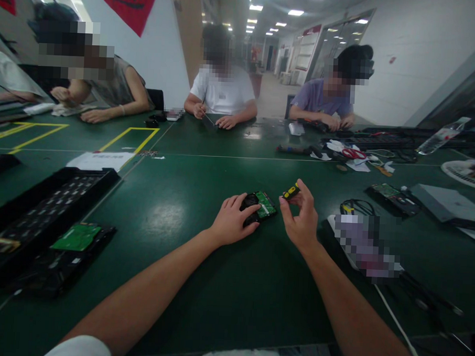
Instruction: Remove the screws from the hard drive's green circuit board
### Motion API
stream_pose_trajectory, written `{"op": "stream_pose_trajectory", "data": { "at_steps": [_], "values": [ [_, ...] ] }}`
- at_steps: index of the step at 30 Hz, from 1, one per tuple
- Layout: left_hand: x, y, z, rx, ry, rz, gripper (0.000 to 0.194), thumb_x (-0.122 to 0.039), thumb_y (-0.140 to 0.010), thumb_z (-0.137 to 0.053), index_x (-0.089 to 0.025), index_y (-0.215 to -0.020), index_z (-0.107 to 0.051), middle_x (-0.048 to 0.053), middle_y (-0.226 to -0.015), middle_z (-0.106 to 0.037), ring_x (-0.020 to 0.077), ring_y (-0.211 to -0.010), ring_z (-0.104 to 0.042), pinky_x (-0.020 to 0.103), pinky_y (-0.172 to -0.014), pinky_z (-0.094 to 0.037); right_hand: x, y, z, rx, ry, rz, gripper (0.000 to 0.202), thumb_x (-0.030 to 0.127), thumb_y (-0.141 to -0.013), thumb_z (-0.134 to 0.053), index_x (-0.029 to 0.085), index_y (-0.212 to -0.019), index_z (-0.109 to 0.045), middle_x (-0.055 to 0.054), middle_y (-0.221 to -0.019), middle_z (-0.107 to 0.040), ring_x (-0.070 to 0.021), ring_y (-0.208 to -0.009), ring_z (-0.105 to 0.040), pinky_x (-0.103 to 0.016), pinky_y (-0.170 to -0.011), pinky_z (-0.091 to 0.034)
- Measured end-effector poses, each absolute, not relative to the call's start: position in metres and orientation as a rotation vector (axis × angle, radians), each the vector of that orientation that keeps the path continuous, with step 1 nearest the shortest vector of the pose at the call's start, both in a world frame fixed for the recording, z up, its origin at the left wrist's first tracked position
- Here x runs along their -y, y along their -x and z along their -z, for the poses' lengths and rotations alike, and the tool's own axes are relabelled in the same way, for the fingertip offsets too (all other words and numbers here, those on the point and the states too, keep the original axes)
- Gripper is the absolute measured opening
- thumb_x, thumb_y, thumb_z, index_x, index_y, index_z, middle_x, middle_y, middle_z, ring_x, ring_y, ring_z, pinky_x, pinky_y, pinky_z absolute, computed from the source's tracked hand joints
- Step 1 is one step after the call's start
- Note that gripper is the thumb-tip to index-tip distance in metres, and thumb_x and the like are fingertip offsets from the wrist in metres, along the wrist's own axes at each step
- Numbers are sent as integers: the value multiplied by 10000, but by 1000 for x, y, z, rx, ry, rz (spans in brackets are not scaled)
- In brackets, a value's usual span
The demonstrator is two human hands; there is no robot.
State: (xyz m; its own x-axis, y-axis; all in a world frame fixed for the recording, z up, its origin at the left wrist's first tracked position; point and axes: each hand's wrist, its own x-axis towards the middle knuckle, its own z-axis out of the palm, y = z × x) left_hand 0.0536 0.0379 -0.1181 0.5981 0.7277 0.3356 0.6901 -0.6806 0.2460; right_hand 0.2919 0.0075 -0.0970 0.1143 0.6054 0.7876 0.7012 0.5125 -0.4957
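A hard drive (267,204) lies on the green table, its green circuit board facing up. My left hand (233,220) is over its left side, thumb and fingers pressed around the black casing and hiding part of it. Just right of the drive, my right hand (302,217) is raised a little off the table. Its thumb and fingertips pinch a small yellow-and-black screwdriver (291,191) by the handle; I cannot make out its shaft. The screwdriver is apart from the drive.
At left a long black tray (43,206) stands beside another drive with a green board (77,237). To the right lie a phone-like device (360,246), cables (421,291), a third drive (394,198) and a grey box (449,203). Several people work across the table (190,170).
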Motion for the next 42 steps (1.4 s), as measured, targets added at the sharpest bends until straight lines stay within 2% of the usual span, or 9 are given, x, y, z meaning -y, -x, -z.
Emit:
{"op": "stream_pose_trajectory", "data": {
  "at_steps": [5,8,19,26,33,39,42],
  "values": [
    [-37,-53,118,-1208,-2711,-637,573,-523,-965,-653,-353,-1508,-589,133,-1638,-402,410,-1489,-380,624,-1185,-357,-6,-293,95,1599,1117,-1,727,305,-1008,-649,297,-1652,-313,-154,-1476,-623,-259,-1046,-761,-505,-951,-658],
    [-37,-53,118,-1211,-2706,-641,568,-522,-961,-658,-358,-1501,-595,124,-1637,-407,407,-1490,-378,621,-1187,-356,-6,-293,95,1608,1104,-40,728,306,-1022,-621,288,-1665,-280,-151,-1436,-651,-264,-1075,-761,-512,-978,-649],
    [-37,-53,116,-1213,-2719,-628,572,-523,-958,-659,-344,-1499,-601,144,-1638,-404,418,-1483,-388,623,-1181,-361,-7,-293,95,1538,1154,128,667,327,-974,-712,296,-1580,-435,-125,-1374,-681,-234,-929,-753,-464,-858,-678],
    [-37,-53,118,-1206,-2703,-655,571,-516,-951,-670,-349,-1493,-605,128,-1646,-408,417,-1481,-390,623,-1186,-355,-4,-294,93,1579,1147,102,591,311,-1036,-596,316,-1598,-416,-113,-1348,-698,-252,-1012,-756,-496,-933,-657],
    [-38,-52,118,-1203,-2716,-639,568,-528,-967,-645,-349,-1504,-595,140,-1649,-390,419,-1487,-385,632,-1184,-354,-5,-295,91,1568,1148,207,573,339,-1008,-655,329,-1557,-491,-99,-1269,-706,-244,-922,-723,-482,-866,-665],
    [-38,-52,119,-1203,-2702,-640,574,-534,-964,-650,-364,-1509,-587,121,-1655,-387,416,-1493,-375,643,-1193,-342,-3,-294,87,1605,1136,154,545,303,-1062,-542,324,-1597,-437,-101,-1286,-715,-255,-1021,-736,-498,-928,-641],
    [-39,-52,120,-1210,-2705,-634,576,-538,-964,-650,-364,-1510,-586,121,-1655,-385,413,-1496,-371,641,-1194,-341,-3,-293,87,1580,1160,165,535,336,-1058,-559,317,-1582,-454,-106,-1299,-704,-252,-993,-733,-486,-911,-646]
  ]
}}
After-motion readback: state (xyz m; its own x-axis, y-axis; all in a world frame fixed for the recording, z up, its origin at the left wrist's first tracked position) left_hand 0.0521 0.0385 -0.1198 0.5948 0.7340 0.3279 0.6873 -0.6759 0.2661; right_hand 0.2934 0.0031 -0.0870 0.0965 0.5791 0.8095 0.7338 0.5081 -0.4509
